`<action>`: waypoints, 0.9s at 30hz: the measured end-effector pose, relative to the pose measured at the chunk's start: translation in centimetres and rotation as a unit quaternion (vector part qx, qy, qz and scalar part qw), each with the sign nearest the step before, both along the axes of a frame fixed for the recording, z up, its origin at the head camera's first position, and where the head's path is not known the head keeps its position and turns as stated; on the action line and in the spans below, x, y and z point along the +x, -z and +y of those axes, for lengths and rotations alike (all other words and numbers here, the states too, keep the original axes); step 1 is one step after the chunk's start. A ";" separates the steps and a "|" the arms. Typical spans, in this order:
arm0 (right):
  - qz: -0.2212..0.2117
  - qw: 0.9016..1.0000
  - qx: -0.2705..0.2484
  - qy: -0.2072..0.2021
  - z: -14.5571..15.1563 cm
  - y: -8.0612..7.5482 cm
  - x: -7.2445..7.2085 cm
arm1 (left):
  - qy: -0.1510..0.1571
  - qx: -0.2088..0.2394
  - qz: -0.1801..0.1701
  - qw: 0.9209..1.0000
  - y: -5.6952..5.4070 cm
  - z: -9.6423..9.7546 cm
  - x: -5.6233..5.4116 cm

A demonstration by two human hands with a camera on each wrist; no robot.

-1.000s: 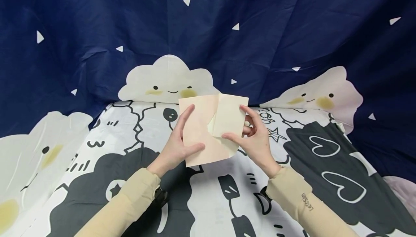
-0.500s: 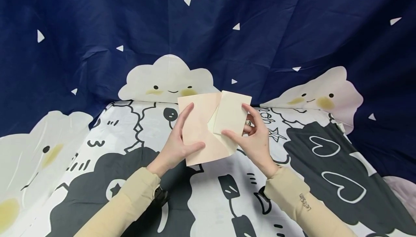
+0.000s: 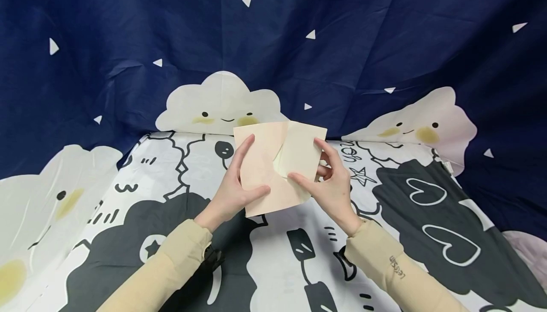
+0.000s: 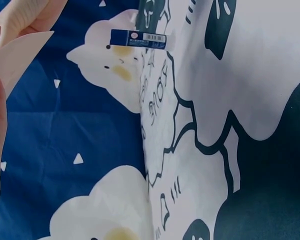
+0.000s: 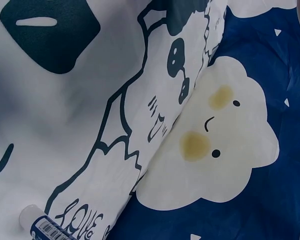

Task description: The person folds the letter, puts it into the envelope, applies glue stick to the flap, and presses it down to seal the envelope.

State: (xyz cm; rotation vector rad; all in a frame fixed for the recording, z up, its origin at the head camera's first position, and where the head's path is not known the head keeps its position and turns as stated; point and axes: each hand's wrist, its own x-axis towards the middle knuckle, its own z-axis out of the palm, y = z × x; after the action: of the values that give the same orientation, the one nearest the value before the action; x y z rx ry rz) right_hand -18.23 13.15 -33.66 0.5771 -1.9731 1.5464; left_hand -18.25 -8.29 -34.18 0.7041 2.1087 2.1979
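Observation:
A folded sheet of paper (image 3: 259, 160), pale pink with a cream panel (image 3: 301, 148) on its right, is held up over the bed-like printed cloth in the head view. My left hand (image 3: 231, 189) grips its left side, thumb and index finger lying on the front face. On the other side my right hand (image 3: 334, 188) pinches the cream panel, thumb at its lower corner and index finger at its right edge. A short slanted gap shows where panel and pink part meet. In the left wrist view the paper (image 4: 15, 60) curves between both hands.
A blue-labelled tube (image 4: 138, 39) with a white cap, like a glue stick, lies on the black-and-white printed cloth (image 3: 282, 274); it also shows in the right wrist view. Behind hangs a navy curtain (image 3: 265, 32) with clouds and triangles.
The cream panel tilted up and right half a second ago and has since come back down and left. My right hand moved slightly left with it; the left hand stayed in place.

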 end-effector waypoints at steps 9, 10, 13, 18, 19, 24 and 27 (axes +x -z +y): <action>-0.015 1.000 -0.004 -0.019 -0.2 -0.2 0.2 | -0.008 0.003 0.010 1.000 0.0 -0.3 -0.1; -0.024 0.999 -0.005 -0.022 -0.2 -0.2 0.2 | -0.010 0.003 0.011 1.000 0.0 -0.3 -0.2; -0.049 0.999 0.000 -0.024 -0.1 -0.1 0.4 | -0.011 0.005 0.010 1.000 0.0 -0.4 -0.2; -0.078 0.996 0.014 -0.031 0.5 -0.1 0.5 | -0.007 0.011 0.003 1.000 0.0 -0.6 -0.1; -0.080 0.996 0.017 -0.034 0.6 -0.1 0.5 | -0.007 0.014 0.003 1.000 0.0 -0.6 -0.1; -0.080 0.995 0.034 -0.050 1.4 0.1 0.6 | -0.008 0.016 0.007 1.000 -0.1 -0.8 -0.1; -0.086 0.993 0.029 -0.073 1.6 0.1 0.5 | -0.008 0.012 0.008 1.000 -0.1 -0.8 0.0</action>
State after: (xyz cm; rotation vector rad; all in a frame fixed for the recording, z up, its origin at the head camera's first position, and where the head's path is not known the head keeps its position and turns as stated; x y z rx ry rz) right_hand -17.72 14.77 -33.76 0.6426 -2.1529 1.6807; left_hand -18.22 -9.12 -34.04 0.7102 2.1070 2.2367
